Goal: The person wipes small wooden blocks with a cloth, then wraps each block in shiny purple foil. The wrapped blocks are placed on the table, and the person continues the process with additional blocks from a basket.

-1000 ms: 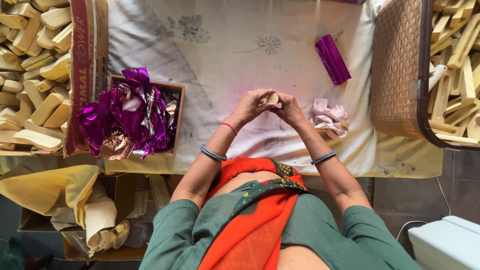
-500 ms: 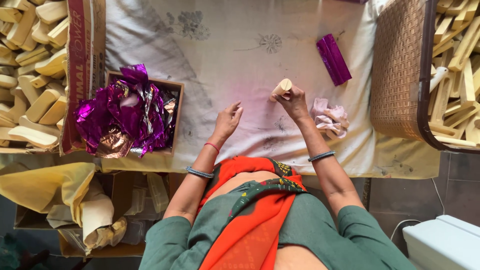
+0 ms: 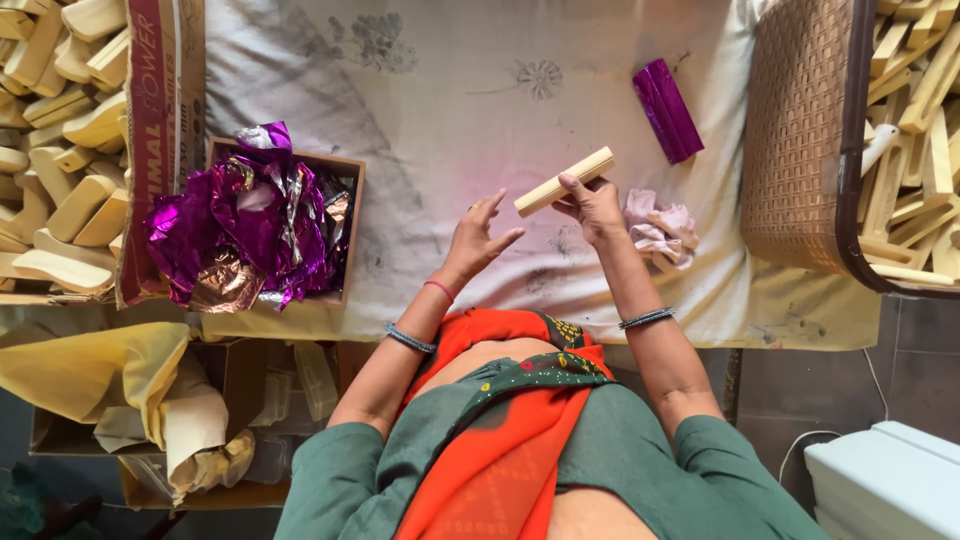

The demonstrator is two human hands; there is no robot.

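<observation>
Right hand (image 3: 592,205): a pale wooden bar (image 3: 564,181) is grasped at its lower right end; the grip is clenched on it, and the bar is held tilted, its far end raised to the upper right, above the cloth-covered surface (image 3: 450,120).
Left hand (image 3: 478,235): nothing is held; the grip is released, the fingers spread (palm turned toward the bar), just beside the bar's lower left end but apart from it.
Pink rag (image 3: 660,228): crumpled on the cloth, just right of the right hand; whether it is touched cannot be told.
Wrapped bar (image 3: 667,110): laid flat in shiny purple foil, beyond the right hand, near the wicker basket (image 3: 800,140).
Foil box (image 3: 255,225): an open cardboard box on the left of the surface, filled with crumpled purple and coppery foil sheets.
Bare bars, left (image 3: 60,150): heaped in a carton at the far left edge.
Bare bars, right (image 3: 915,130): more pale bars are piled behind the basket's rim.
Yellow cloth (image 3: 110,375): bunched below the surface's left edge, over cardboard boxes.
</observation>
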